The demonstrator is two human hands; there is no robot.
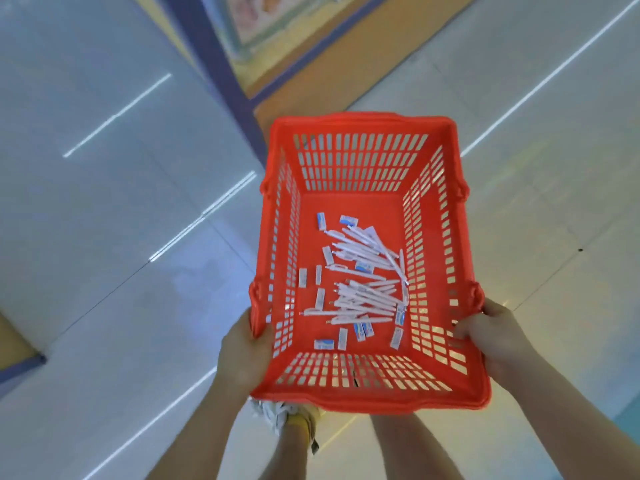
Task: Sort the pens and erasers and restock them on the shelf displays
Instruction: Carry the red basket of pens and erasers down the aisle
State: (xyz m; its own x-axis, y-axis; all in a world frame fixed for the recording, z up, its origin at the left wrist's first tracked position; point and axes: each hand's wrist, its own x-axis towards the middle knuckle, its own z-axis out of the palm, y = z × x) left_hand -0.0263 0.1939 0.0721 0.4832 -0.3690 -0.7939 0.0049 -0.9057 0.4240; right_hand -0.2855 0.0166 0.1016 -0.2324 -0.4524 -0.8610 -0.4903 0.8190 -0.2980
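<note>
Over floor | left grip clasps basket rim | right grip clasps opposite rim

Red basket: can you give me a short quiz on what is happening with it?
1. True or false: only the left hand holds the basket.
2. The pens are: A) sorted in a neat row; B) lying loose among the erasers; C) standing in a cup.
3. Which end of the basket do the hands grip?
Key: 1 false, the right hand holds it too; 2 B; 3 the end nearest the person.
</note>
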